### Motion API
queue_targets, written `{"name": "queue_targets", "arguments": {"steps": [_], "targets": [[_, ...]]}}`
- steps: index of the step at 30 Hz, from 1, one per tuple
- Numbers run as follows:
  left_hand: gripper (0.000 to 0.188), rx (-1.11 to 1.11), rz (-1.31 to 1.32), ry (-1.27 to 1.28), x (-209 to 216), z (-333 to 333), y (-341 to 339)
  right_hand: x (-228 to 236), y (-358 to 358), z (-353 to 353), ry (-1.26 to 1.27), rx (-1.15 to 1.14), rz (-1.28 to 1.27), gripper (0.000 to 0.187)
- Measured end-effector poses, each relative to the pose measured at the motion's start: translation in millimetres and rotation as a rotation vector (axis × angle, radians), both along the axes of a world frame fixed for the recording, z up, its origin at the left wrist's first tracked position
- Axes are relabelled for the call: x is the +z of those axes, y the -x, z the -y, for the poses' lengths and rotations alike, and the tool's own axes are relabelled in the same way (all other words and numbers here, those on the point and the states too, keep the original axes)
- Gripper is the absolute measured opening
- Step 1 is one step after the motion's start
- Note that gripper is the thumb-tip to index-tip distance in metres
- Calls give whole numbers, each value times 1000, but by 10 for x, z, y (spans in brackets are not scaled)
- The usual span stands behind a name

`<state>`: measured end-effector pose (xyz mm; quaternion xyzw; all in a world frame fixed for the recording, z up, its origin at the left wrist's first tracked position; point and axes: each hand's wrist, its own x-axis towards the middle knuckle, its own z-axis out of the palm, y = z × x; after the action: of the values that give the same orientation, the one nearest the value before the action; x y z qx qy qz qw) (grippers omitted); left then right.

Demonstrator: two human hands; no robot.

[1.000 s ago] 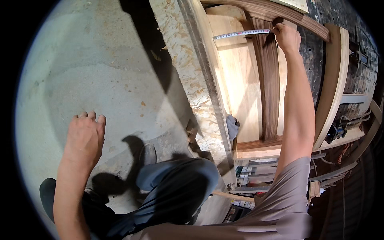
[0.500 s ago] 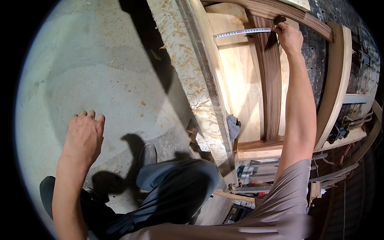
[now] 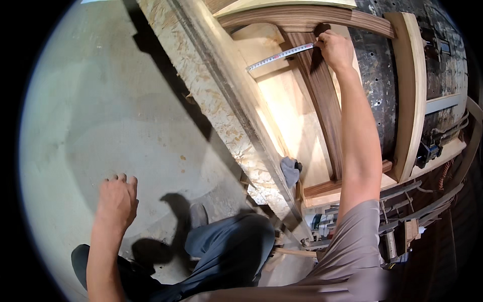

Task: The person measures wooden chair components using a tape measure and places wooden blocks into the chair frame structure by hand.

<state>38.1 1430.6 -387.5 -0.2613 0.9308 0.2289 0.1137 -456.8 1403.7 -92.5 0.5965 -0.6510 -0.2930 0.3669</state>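
Observation:
In my right hand [image 3: 335,49] I pinch a tape measure [image 3: 282,55] by its white blade. The blade spans from the pale wooden edge at the left to a dark striped wooden slat [image 3: 322,108], over a light wood panel [image 3: 300,118]. Its case does not show. My right arm reaches across the wooden frame, just below its dark curved top rail [image 3: 307,17]. Away from the wood, my left hand [image 3: 117,199] hangs over the concrete floor with its fingers curled. Its palm side is hidden, so what it may hold cannot be seen.
A chipboard edge [image 3: 201,95] runs between the floor and the frame. A grey cloth [image 3: 289,171] lies by the frame's lower corner. Right of my arm stand a pale wooden post [image 3: 408,100] and a blue-black clamp [image 3: 427,151] beside a dark, perforated bench surface [image 3: 375,85].
The view has turned, so the bench and frame appear shifted left and tilted. The tape blade slants more in the picture, still pinched in my right hand. My left hand appears lower.

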Motion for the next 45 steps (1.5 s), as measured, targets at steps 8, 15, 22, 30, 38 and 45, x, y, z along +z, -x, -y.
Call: {"name": "queue_targets", "arguments": {"steps": [8,15,22,30,38,45], "targets": [[32,-2,-3,-27,-38,44,28,-6,31,11,3,-47,6,14],[30,3,-41,-41,-87,44,17,-3,-6,18,-2,-60,2,13],[28,12,-44,-56,-95,52,20,-3,-14,33,-5,-61,4,13],[28,8,-48,-27,-146,42,3,5,-57,15,12,-19,52,14],[27,13,-77,1,-177,-2,1,14,-78,6,-2,12,65,12],[14,-26,-57,56,-134,1,-3,-23,-186,-92,-106,58,63,14]]}}
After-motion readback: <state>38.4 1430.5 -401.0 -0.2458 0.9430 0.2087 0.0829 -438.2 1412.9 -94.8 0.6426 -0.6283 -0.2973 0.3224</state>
